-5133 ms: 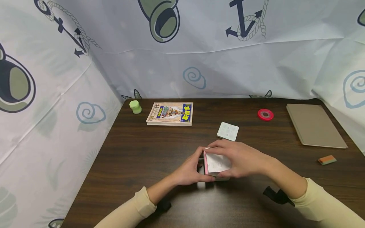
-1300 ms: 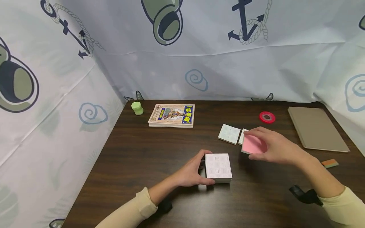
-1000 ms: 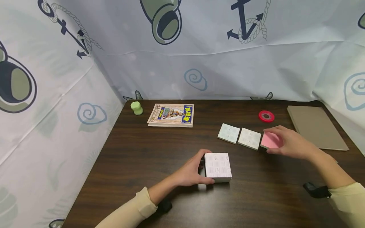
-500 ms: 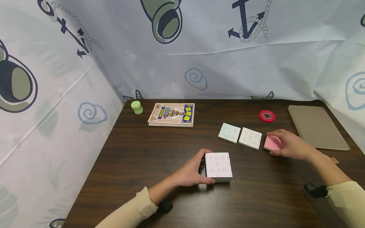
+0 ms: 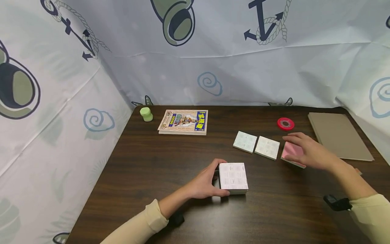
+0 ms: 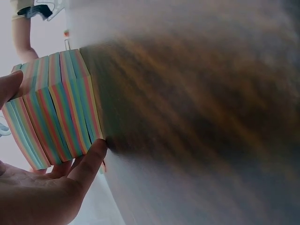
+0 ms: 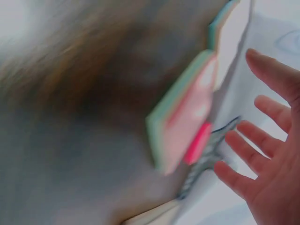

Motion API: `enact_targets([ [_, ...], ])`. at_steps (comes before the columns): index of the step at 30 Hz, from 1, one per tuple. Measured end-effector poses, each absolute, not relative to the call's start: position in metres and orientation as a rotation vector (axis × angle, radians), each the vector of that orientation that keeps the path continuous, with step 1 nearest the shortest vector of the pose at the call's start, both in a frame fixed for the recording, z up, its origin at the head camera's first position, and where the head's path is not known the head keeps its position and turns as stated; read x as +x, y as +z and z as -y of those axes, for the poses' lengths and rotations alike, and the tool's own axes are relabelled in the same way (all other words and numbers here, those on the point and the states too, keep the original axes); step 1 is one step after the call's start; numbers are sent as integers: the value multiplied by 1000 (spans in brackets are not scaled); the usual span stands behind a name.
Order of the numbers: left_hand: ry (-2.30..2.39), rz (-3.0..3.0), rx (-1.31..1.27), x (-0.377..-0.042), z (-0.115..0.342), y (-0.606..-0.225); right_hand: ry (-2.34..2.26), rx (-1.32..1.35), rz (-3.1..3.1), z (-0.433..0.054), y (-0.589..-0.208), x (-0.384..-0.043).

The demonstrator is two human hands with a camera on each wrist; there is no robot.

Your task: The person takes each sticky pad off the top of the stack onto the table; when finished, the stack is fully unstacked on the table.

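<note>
My left hand [image 5: 201, 184] grips a square stack of paper note pads [image 5: 234, 177] standing near the middle of the table, thumb at the near side and fingers at the far side. In the left wrist view, the stack's sides [image 6: 58, 110] show many coloured layers. To the right, a pad with a pink top [image 5: 290, 149] lies on the table, partly covered by my right hand [image 5: 315, 154]. The right wrist view shows that hand's fingers [image 7: 255, 146] spread and apart from the pink pad [image 7: 187, 119]. Two white-topped pads, one left [image 5: 244, 141] and one beside it [image 5: 267, 147], complete a slanting row.
Behind the row lies a red ring-shaped disc [image 5: 285, 124]. Grey-brown boards [image 5: 339, 135] lie at the right. At the back left are a printed booklet stack [image 5: 183, 122] and a light green knob-shaped piece [image 5: 146, 114]. Patterned cloth [image 5: 207, 51] hangs behind the table.
My right hand has taken pads from the stack to the row on the right. It has set down the pink-topped one and let go. My left hand has stayed at the stack.
</note>
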State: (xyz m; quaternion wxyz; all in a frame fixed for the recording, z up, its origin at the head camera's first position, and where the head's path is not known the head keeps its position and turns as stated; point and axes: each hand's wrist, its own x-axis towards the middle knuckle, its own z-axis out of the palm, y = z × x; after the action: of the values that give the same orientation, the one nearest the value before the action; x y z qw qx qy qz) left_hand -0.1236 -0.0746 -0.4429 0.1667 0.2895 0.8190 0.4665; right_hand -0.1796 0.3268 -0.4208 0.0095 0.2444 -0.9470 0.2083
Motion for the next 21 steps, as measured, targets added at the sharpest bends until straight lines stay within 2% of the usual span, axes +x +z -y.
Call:
enact_targets([
  [10,1316,-2346,817,-123,74,-442,604,1060,2805,-243,-378,-150],
  [15,1294,-2371,841,-123,74,-442,597,1260,2783,-202,-376,-130],
  [21,1233,-2431,846,-122,74,-442,598,1408,2786,-177,-386,-117],
])
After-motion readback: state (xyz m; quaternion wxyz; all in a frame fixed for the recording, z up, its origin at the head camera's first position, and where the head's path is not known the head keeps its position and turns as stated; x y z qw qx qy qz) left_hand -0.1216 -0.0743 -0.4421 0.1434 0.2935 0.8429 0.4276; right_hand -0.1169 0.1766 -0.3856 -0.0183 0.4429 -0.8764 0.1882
